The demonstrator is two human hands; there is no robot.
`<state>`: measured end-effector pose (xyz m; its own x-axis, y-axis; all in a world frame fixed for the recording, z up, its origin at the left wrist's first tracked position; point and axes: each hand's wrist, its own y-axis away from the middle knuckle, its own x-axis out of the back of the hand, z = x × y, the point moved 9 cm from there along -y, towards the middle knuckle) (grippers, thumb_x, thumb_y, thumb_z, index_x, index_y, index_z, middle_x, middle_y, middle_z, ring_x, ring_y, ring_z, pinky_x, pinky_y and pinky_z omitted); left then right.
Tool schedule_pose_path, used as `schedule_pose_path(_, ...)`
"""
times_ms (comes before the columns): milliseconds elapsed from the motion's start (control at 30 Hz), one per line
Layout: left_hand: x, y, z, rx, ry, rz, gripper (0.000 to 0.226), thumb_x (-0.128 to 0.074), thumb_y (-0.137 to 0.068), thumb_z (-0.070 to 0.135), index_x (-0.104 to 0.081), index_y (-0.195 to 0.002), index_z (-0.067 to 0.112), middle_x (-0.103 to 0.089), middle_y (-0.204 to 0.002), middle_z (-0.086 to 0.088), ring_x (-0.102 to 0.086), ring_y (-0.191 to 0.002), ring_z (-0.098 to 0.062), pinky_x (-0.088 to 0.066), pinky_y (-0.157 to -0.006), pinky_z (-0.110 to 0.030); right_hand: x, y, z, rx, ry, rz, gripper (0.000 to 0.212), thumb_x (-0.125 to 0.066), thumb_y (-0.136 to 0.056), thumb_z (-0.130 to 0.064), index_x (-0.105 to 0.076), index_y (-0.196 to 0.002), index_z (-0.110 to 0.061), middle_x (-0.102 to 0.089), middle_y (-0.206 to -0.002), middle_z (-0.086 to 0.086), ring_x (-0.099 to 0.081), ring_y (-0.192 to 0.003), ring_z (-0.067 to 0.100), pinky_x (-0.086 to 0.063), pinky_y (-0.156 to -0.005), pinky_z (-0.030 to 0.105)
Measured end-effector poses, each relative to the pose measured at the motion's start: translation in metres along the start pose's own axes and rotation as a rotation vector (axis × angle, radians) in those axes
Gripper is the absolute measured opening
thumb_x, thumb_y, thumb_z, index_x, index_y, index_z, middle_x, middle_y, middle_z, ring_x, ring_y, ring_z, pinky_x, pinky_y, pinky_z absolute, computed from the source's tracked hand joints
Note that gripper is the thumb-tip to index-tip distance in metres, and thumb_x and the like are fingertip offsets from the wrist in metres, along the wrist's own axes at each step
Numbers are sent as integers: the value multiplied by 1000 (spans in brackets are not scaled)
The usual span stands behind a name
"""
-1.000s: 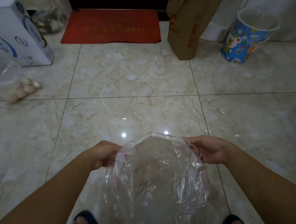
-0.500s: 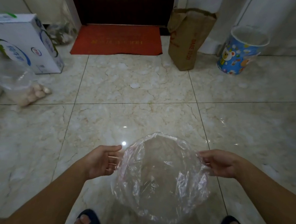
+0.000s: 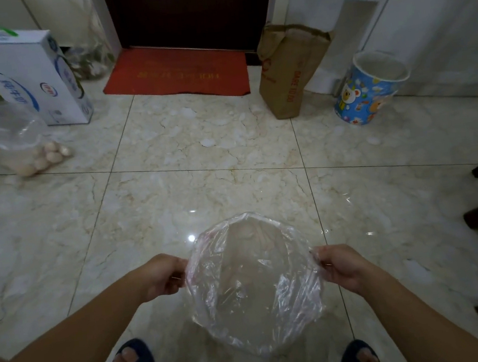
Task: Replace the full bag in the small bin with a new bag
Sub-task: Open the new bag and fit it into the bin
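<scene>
Between both hands (image 3: 165, 275), bag (image 3: 254, 285) (wider now).

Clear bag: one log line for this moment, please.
stage: new bag opened | left hand: grips clear bag rim | right hand: grips opposite rim | small bin: far right, unlined, bag not fitted

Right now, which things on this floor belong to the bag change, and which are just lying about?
For the job:
clear bag, held open by left hand and right hand
small bin

Lying about:
paper bag
doormat
milk carton box
bag of eggs
</scene>
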<state>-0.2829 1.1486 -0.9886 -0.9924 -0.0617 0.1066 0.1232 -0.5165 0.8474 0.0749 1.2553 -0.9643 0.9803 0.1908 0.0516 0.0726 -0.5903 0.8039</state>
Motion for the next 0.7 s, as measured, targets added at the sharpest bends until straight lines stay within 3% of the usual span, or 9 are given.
schedule_pose_path(100, 0, -7, -7, -10, -288, 184, 26, -47, -85, -8, -61, -66, 3, -49, -56, -11, -38, -44, -17, -31, -43, -22, -1, 5, 5, -18, 23, 4, 23, -47, -94, 6, -69, -97, 7, -68, -82, 18, -63, -61, 23, -53, -51, 28)
schedule_pose_path(167, 14, -9, -4, -44, -410, 379, 24, -49, -85, -7, -60, -66, 2, -52, -60, -12, -43, -48, -20, -36, -47, -23, -2, 9, 8, -45, 25, -15, 20, -50, -96, -1, -70, -96, 4, -67, -84, 17, -61, -61, 22, -52, -55, 29)
schedule_pose_path(267, 42, 11, 29, -188, -276, 680, 20, -54, -86, 5, -62, -69, 0, -65, -70, -15, -62, -63, -29, -52, -61, -35, 5, 16, 15, -104, -19, -64, 15, -60, -95, -18, -68, -94, -5, -59, -78, 8, -47, -58, 13, -36, -52, 24)
schedule_pose_path(367, 45, 54, 92, -426, -274, 801, 13, -56, -90, 14, -67, -84, 9, -68, -78, -8, -66, -73, -26, -53, -67, -36, 9, 26, 19, -130, -81, -138, 18, -70, -87, -28, -70, -92, -10, -64, -79, 2, -50, -66, 12, -37, -54, 22)
schedule_pose_path(433, 30, 88, 125, -585, -298, 787, 10, -57, -91, 15, -66, -89, 18, -67, -79, -1, -64, -72, -18, -51, -66, -30, 9, 32, 22, -122, -54, -200, 19, -74, -81, -24, -72, -93, -9, -67, -81, 3, -49, -68, 11, -40, -57, 22)
schedule_pose_path(533, -20, 122, 150, -757, -375, 574, 13, -57, -92, 12, -66, -90, 22, -67, -74, 2, -60, -61, -11, -45, -56, -25, 15, 36, 31, -119, 35, -193, 17, -74, -78, -15, -73, -91, -5, -64, -76, 4, -45, -64, 11, -40, -58, 21)
schedule_pose_path(600, -63, 133, 146, -811, -481, 418, 13, -59, -91, 14, -68, -90, 24, -67, -70, 5, -57, -56, -8, -44, -55, -23, 19, 37, 36, -123, 36, -164, 3, -70, -85, -10, -71, -85, -7, -60, -68, 2, -45, -63, 11, -39, -59, 22)
schedule_pose_path(700, -126, 130, 118, -804, -683, 162, 14, -59, -92, 22, -71, -98, 26, -68, -70, 9, -62, -63, -4, -53, -65, -26, 27, 37, 43, -115, 17, -103, 12, -58, -95, -7, -69, -91, -7, -63, -68, 3, -51, -66, 13, -44, -62, 24)
